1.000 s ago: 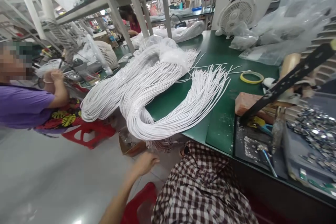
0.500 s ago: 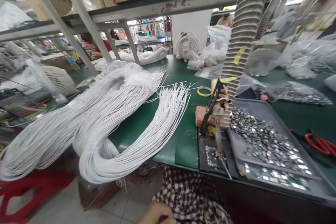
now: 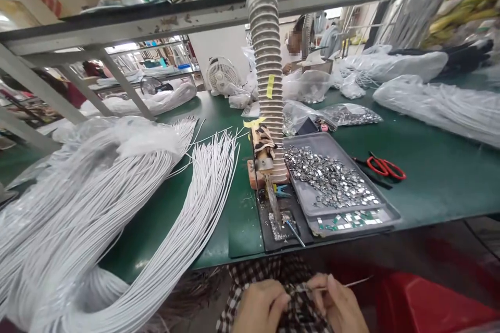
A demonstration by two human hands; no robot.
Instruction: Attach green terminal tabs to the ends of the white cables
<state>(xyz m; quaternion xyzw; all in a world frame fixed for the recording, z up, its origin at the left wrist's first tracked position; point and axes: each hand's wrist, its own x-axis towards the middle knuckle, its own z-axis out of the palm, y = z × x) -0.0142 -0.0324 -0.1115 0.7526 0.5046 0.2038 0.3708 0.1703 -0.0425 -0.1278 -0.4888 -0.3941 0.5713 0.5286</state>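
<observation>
Both hands are low in the view, over a checkered cloth (image 3: 240, 299) at my lap. My left hand (image 3: 262, 304) is closed, its fingers pressed together near the cloth; what it holds is hidden. To its right, my right hand (image 3: 335, 302) pinches a thin white wire (image 3: 358, 281), whose end sticks out to the right. Above them at the table edge is a black board (image 3: 269, 242) with a soldering tool (image 3: 271, 195) and a thin blue-tipped stick (image 3: 296, 234). Beside it, a grey tray (image 3: 347, 153) holds small metal parts.
Bundles of white wires (image 3: 203, 203) cover the left of the green table (image 3: 422, 187). A ribbed hose (image 3: 267, 47) hangs above the board. Red-handled scissors (image 3: 386, 167) lie right of the tray. A red stool (image 3: 425, 307) is at lower right. Another person (image 3: 294, 47) sits behind the table.
The view has swung to the right. My right hand has come into view with the white wire, and more of my left hand shows.
</observation>
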